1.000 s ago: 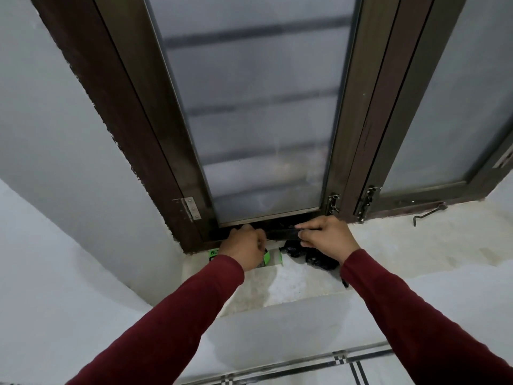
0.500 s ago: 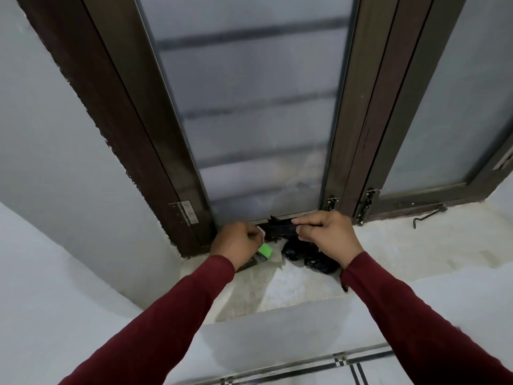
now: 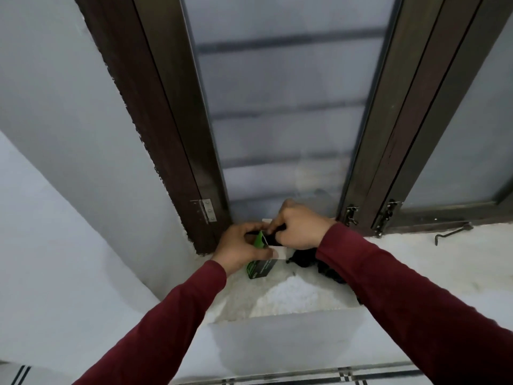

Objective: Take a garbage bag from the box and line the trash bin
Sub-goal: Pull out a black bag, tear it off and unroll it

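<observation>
A small green and black garbage bag box (image 3: pixel 261 266) is lifted off the white window sill (image 3: pixel 416 268), its flaps open. My left hand (image 3: pixel 241 250) grips the box from the left. My right hand (image 3: pixel 301 227) pinches black bag material (image 3: pixel 273 237) at the box's open top. A crumpled black garbage bag (image 3: pixel 308 258) lies on the sill just under my right wrist. No trash bin is in view.
A dark brown window frame (image 3: pixel 172 129) with frosted glass stands right behind the hands. Metal latches (image 3: pixel 351 215) and a loose hook (image 3: pixel 452 233) sit to the right on the sill. A white wall (image 3: pixel 55 190) closes in the left side.
The box has come up off the sill in my left hand and tilted. My hands have moved closer together, the right one now at the box's open top.
</observation>
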A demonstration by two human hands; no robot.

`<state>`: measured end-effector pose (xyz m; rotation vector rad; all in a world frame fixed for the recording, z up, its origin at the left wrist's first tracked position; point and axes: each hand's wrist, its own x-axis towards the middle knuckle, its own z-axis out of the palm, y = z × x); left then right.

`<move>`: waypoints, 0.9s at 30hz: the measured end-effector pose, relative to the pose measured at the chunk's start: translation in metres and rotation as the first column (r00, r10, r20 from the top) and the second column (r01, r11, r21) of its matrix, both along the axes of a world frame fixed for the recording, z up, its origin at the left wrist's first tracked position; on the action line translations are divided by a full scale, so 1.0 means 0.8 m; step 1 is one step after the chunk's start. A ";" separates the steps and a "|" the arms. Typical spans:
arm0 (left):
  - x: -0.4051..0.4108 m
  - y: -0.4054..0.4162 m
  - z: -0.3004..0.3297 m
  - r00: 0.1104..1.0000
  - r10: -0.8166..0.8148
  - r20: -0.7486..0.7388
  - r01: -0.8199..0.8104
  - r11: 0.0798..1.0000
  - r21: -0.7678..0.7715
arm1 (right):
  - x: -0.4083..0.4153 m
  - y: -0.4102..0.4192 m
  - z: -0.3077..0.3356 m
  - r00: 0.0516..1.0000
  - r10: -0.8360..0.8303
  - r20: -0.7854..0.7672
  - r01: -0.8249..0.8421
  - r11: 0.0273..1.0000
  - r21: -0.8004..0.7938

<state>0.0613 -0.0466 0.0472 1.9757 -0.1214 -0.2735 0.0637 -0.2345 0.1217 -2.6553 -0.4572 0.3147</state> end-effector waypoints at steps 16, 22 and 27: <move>-0.018 0.006 -0.010 0.984 0.179 -0.002 -0.173 0.951 -0.258 | 0.028 -0.019 -0.053 0.873 -0.355 -0.334 0.464 0.813 0.351; -0.022 0.000 -0.016 0.973 0.170 0.154 -0.149 0.979 -0.139 | 0.028 -0.030 -0.042 0.845 -0.331 -0.420 0.470 0.835 0.287; -0.021 -0.003 -0.015 0.964 0.213 0.157 -0.193 0.972 -0.134 | 0.022 -0.031 -0.040 0.783 -0.251 -0.569 0.511 0.782 0.358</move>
